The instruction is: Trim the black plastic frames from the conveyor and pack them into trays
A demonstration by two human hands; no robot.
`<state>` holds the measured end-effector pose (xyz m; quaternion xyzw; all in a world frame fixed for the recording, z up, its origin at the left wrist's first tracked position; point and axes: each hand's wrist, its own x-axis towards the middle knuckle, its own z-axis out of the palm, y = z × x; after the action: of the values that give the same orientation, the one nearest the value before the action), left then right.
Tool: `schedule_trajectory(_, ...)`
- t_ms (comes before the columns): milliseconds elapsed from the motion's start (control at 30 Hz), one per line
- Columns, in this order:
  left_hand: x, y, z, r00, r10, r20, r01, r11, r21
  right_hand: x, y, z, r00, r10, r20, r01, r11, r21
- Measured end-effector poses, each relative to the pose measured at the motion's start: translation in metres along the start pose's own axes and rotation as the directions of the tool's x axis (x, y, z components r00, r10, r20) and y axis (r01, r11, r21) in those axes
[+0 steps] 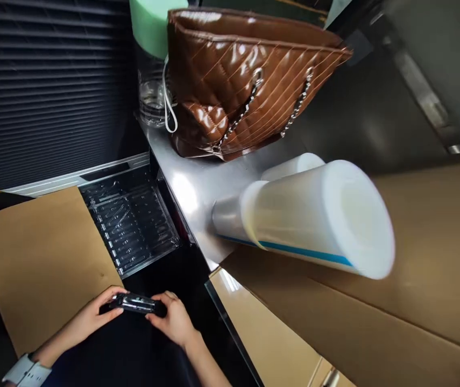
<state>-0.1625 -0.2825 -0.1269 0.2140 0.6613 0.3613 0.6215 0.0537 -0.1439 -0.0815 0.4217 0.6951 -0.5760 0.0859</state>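
A small black glossy packet (138, 303) of elongated shape is held level between my two hands; its exact kind does not show. My left hand (99, 312), with a pale watch strap at the wrist, pinches its left end between thumb and fingers. At the opposite end my right hand (173, 318) grips it the same way. Just beyond the hands lies a clear plastic tray (149, 263) with rows of narrow slots over something dark. A sheet of brown cardboard (48, 258) lies beside the tray, partly behind my left forearm.
On the metal counter (197, 188) stand a brown quilted handbag (249, 91) with chain straps and a green-lidded clear bottle (153, 70). Stacked whitish cups or tubs (294, 215) lean out to the right. Large cardboard (423, 306) fills the lower right; dark blinds (52, 86) hang upper left.
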Motion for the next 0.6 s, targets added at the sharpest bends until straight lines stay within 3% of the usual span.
schedule_trajectory(133,0.031,-0.002,-0.018,0.993,-0.015,0.119,0.013,1.000,0.019,0.022,0.020,0.023,0.999,0.044,0.031,-0.043,0.999,-0.010)
schedule_trajectory(267,0.060,-0.012,-0.021,0.990,0.069,0.127,-0.100,0.961,0.258,0.041,0.048,0.036,0.998,0.059,-0.003,-0.059,0.998,-0.038)
schedule_trajectory(433,0.105,-0.036,0.004,0.989,0.145,0.024,-0.143,0.910,0.389,0.093,0.090,0.024,0.988,0.114,-0.108,-0.114,0.993,-0.001)
schedule_trajectory(600,0.141,-0.059,0.027,0.980,0.167,-0.109,-0.115,0.919,0.377,0.125,0.125,0.017,0.954,0.228,-0.194,-0.217,0.973,0.078)
